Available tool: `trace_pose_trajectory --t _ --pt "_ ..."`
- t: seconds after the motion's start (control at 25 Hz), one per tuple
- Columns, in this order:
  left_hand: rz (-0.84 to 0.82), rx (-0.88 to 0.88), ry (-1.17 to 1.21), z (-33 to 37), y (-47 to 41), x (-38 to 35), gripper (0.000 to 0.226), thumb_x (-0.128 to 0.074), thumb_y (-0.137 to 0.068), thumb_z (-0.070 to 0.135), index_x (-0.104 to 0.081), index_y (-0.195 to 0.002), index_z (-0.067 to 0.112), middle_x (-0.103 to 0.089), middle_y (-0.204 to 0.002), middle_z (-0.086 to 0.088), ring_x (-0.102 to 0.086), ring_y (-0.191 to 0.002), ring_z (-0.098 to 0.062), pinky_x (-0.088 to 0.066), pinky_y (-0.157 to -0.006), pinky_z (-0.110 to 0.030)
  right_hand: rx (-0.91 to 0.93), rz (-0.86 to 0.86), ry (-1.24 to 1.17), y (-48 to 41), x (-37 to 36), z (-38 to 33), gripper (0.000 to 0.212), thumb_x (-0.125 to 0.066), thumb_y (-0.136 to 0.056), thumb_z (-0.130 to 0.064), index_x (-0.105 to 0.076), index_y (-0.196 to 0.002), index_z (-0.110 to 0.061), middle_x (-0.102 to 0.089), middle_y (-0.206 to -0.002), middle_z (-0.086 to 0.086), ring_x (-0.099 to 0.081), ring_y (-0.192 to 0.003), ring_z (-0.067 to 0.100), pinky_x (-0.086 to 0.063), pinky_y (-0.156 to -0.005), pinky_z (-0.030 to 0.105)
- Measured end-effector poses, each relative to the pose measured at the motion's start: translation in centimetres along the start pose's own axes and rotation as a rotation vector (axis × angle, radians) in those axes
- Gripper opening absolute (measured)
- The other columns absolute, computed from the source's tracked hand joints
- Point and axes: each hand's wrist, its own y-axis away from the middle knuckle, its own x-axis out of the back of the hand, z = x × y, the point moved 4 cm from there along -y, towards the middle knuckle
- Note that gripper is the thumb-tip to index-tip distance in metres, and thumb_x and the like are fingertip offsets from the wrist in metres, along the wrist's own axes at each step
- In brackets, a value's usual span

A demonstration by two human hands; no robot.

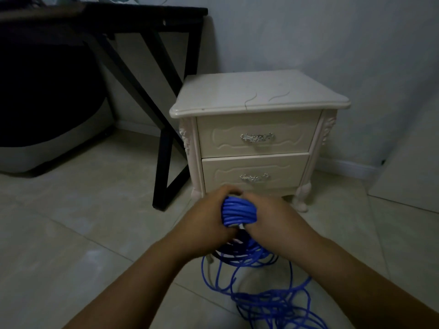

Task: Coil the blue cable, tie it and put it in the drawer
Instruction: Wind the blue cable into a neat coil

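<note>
A bundle of blue cable is held up in front of the cream nightstand. My left hand grips the bundle's left side and my right hand grips its right side, fingers curled round the strands. Below my hands the cable hangs in loose loops and lies tangled on the floor. A small white piece shows at the bundle's lower edge, between my hands. Both drawers, the upper drawer and the lower drawer, are closed, each with a silver handle.
A black desk with a slanted black leg frame stands to the left of the nightstand. A dark seat with a grey base sits under it. Pale floor tiles spread around. A white board leans at the right wall.
</note>
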Motion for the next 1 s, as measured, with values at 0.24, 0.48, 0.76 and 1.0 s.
trace_pose_trajectory --t 0.24,0.48,0.76,1.0 --pt "0.419 0.025 0.068 0.0 -0.6 0.8 0.017 -0.066 -0.084 0.01 -0.058 -0.084 0.025 -0.062 -0.07 0.005 -0.058 -0.065 -0.003 -0.051 -0.063 -0.026 -0.083 0.06 -0.265 -0.3 0.9 0.9 0.016 -0.069 -0.082 -0.029 -0.056 -0.091 -0.03 -0.064 -0.076 -0.006 -0.062 -0.066 0.007 -0.045 -0.058 0.019" --pt "0.574 0.225 0.489 -0.4 -0.2 1.8 0.029 -0.064 -0.085 0.005 -0.058 -0.083 0.033 -0.065 -0.079 0.001 -0.06 -0.065 -0.008 -0.051 -0.065 -0.024 -0.169 -0.039 -0.712 -0.7 -0.3 1.4 0.025 -0.076 -0.079 -0.024 -0.063 -0.099 -0.02 -0.069 -0.089 0.002 -0.068 -0.08 0.012 -0.052 -0.073 0.025" --pt "0.704 0.405 0.964 -1.1 0.2 0.4 0.013 -0.063 -0.089 0.012 -0.066 -0.091 0.025 -0.061 -0.076 -0.005 -0.054 -0.07 -0.025 -0.047 -0.067 -0.038 -0.191 -0.035 -0.972 -0.2 -0.9 0.1 0.027 -0.074 -0.08 -0.025 -0.061 -0.103 -0.023 -0.071 -0.08 -0.008 -0.07 -0.078 0.009 -0.057 -0.071 0.024" --pt "0.523 0.45 1.149 -1.7 0.0 -2.1 0.013 -0.064 -0.087 0.009 -0.066 -0.099 0.013 -0.059 -0.078 -0.008 -0.059 -0.072 -0.023 -0.051 -0.067 -0.038 -0.312 0.212 -1.067 0.2 -2.6 1.5 0.022 -0.077 -0.069 -0.008 -0.06 -0.078 -0.02 -0.065 -0.068 -0.001 -0.067 -0.076 0.023 -0.053 -0.078 0.041"
